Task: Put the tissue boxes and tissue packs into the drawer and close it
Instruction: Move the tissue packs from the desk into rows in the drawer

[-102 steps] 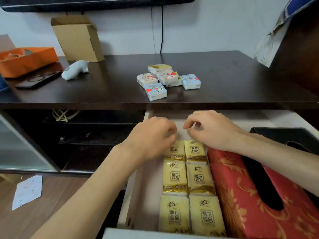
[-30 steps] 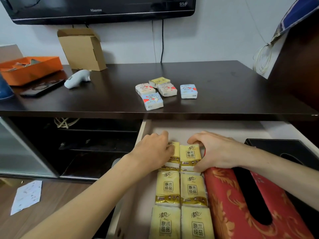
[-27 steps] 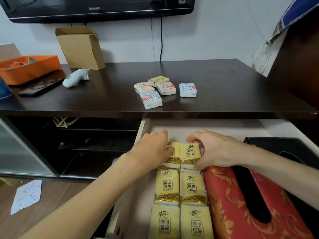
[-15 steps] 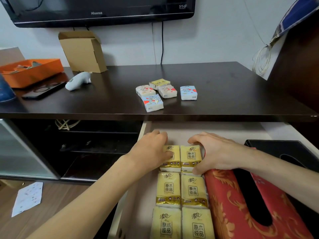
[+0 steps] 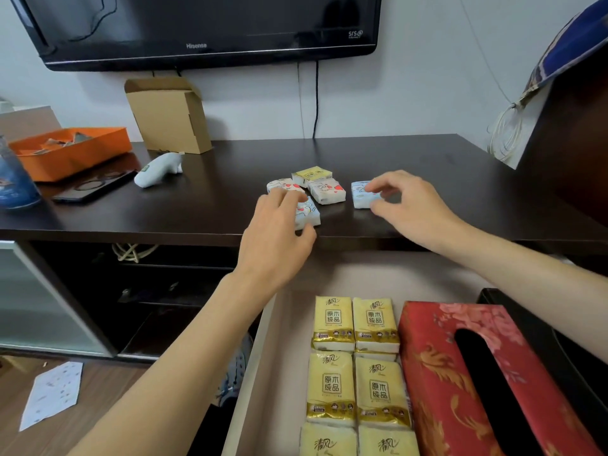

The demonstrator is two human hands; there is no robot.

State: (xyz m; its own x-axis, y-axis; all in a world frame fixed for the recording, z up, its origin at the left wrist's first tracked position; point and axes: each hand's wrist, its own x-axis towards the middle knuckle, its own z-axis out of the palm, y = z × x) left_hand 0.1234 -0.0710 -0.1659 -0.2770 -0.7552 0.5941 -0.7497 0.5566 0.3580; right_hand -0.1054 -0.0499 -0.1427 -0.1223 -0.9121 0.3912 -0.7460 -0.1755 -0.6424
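The drawer [image 5: 260,340] stands open below the dark tabletop [image 5: 427,179]. Inside it lie several yellow tissue packs [image 5: 355,357] in two columns, a red tissue box [image 5: 434,373] beside them, and a black tissue box [image 5: 559,350] at the far right. Several small tissue packs rest on the tabletop. My left hand [image 5: 276,238] curls around the nearest blue-and-white pack [image 5: 311,213], thumb at its near edge. My right hand [image 5: 411,209] pinches a light-blue pack [image 5: 360,195] between finger and thumb. Three more packs [image 5: 325,190] lie between and behind them.
On the tabletop's left are a cardboard box [image 5: 171,116], an orange tray [image 5: 72,149], a white figurine [image 5: 158,167], a phone [image 5: 92,185] and a blue bottle [image 5: 13,182]. A television hangs above. A paper sheet [image 5: 52,393] lies on the floor.
Both hands have left the yellow packs in the drawer and moved up to the tabletop, each now closing on a small tissue pack. The camera has tilted up.
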